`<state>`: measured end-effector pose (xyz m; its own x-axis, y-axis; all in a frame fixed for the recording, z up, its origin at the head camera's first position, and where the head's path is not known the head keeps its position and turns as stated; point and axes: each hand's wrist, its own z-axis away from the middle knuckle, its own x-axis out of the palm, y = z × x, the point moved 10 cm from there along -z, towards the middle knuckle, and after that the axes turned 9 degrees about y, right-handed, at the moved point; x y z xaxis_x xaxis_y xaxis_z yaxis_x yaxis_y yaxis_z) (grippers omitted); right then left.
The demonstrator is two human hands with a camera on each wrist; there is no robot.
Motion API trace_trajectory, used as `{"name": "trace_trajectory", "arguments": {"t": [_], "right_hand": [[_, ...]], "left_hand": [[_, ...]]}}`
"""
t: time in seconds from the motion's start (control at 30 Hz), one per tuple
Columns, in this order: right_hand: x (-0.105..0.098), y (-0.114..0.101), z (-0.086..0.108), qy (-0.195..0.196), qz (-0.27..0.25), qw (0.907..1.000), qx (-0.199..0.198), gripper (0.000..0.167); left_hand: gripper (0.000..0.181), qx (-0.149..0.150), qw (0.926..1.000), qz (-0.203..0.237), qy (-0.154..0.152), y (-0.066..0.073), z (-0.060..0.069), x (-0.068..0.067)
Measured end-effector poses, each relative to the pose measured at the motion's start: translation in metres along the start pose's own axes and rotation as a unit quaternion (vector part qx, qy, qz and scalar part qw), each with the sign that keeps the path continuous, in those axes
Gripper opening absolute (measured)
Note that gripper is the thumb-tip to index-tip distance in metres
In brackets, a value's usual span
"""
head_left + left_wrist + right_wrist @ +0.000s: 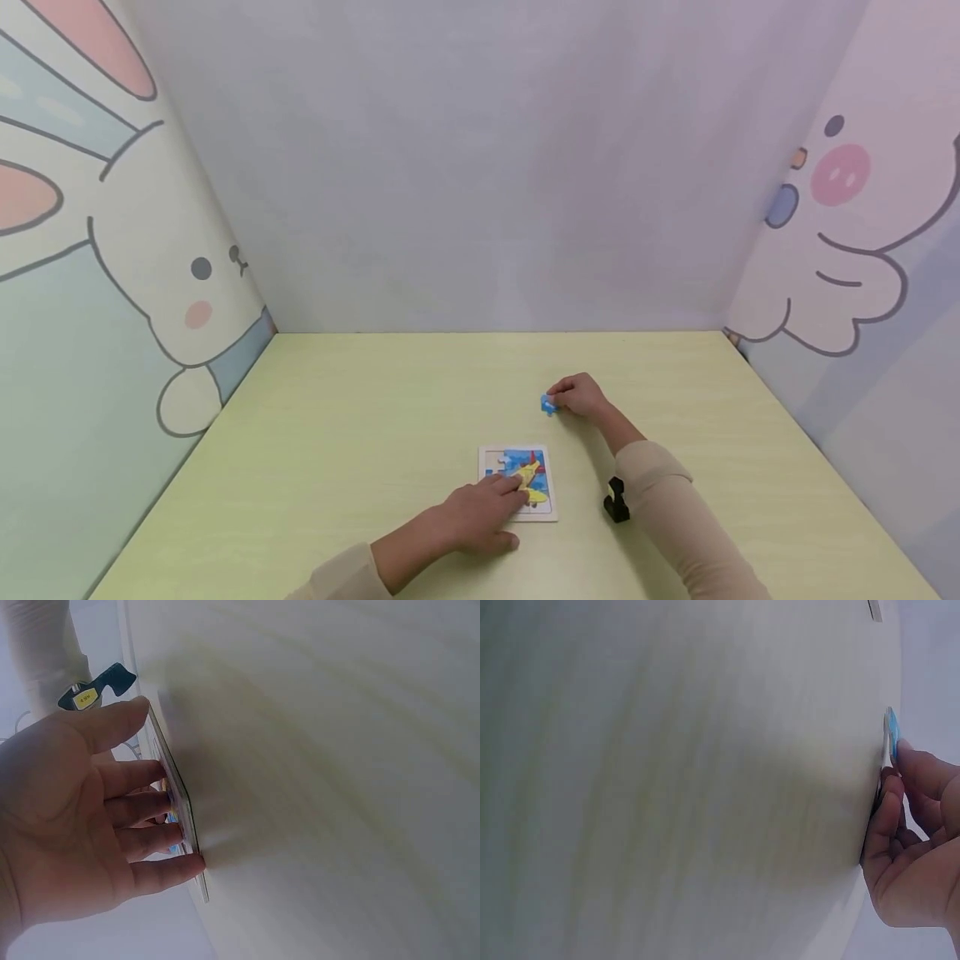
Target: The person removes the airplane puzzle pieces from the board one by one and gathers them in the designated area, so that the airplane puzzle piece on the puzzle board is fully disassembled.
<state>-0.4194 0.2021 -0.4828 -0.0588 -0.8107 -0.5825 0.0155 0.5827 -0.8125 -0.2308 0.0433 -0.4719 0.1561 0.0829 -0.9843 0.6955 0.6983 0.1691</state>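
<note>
A jigsaw puzzle in a white frame (553, 504) lies on the table, its picture a yellow plane on blue. Pale backing shows at the puzzle's upper left. My left hand (480, 515) rests on the puzzle with its fingers extended, covering the lower left part. In the left wrist view, the fingertips touch the face of the thin board (182, 795). Beyond the puzzle, to the right, my right hand (581, 394) pinches a blue puzzle piece (547, 405) between thumb and fingers. The right wrist view shows that piece (893, 733) edge-on, close to the tabletop.
A black device (617, 502) sits at the right sleeve, right of the puzzle. The pale yellow table (360, 408) meets a grey back wall (465, 208). Side walls carry a cartoon rabbit (150, 250) and a pig (840, 233).
</note>
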Motion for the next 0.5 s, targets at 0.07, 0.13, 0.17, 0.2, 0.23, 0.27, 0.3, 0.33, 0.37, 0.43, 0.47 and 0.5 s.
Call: {"name": "trace_trajectory", "arguments": {"t": [0.07,0.13,0.17,0.2,0.23,0.27,0.3,0.33,0.37,0.43,0.47,0.5], "right_hand": [[0.0003,0.0002,-0.0002,0.000,0.002,1.0000,-0.001,0.010],[0.0009,0.0007,-0.0003,-0.002,0.005,1.0000,-0.001,0.010],[0.0014,0.0010,-0.0004,-0.004,0.006,1.0000,-0.001,0.011],[0.0017,0.0012,-0.0003,-0.005,0.005,1.0000,-0.001,0.012],[0.0016,0.0014,-0.0003,-0.004,0.003,1.0000,0.001,0.012],[0.0013,0.0013,-0.0002,-0.003,0.002,1.0000,0.001,0.013],[0.0008,0.0012,0.0001,-0.001,0.000,1.0000,0.002,0.014],[0.0005,0.0009,0.0002,0.001,0.001,1.0000,-0.001,0.016],[0.0000,0.0010,0.0004,0.002,0.000,1.0000,0.000,0.016],[-0.0002,0.0017,0.0005,0.004,0.002,1.0000,0.001,0.017],[0.0000,0.0021,0.0005,0.004,0.004,1.0000,0.002,0.017],[0.0002,0.0027,0.0007,0.003,0.005,1.0000,0.005,0.017]], "left_hand": [[0.053,-0.001,1.0000,0.002,0.000,0.0001,0.0001,-0.0006],[0.052,-0.002,1.0000,0.002,0.001,0.0002,0.0003,-0.0019],[0.051,-0.002,1.0000,0.002,0.002,0.0004,0.0004,-0.0027],[0.051,-0.002,1.0000,0.002,0.003,0.0006,0.0005,-0.0034],[0.051,-0.002,1.0000,0.002,0.004,0.0008,0.0006,-0.0040],[0.050,-0.002,1.0000,0.002,0.005,0.0010,0.0007,-0.0046],[0.050,-0.002,1.0000,0.002,0.005,0.0011,0.0007,-0.0051],[0.050,-0.002,1.0000,0.002,0.006,0.0012,0.0008,-0.0054],[0.049,-0.002,1.0000,0.002,0.007,0.0014,0.0009,-0.0057],[0.049,-0.003,1.0000,0.002,0.009,0.0018,0.0013,-0.0061],[0.048,-0.003,0.9999,0.001,0.011,0.0020,0.0015,-0.0062],[0.048,-0.003,0.9999,0.001,0.012,0.0026,0.0018,-0.0065]]}}
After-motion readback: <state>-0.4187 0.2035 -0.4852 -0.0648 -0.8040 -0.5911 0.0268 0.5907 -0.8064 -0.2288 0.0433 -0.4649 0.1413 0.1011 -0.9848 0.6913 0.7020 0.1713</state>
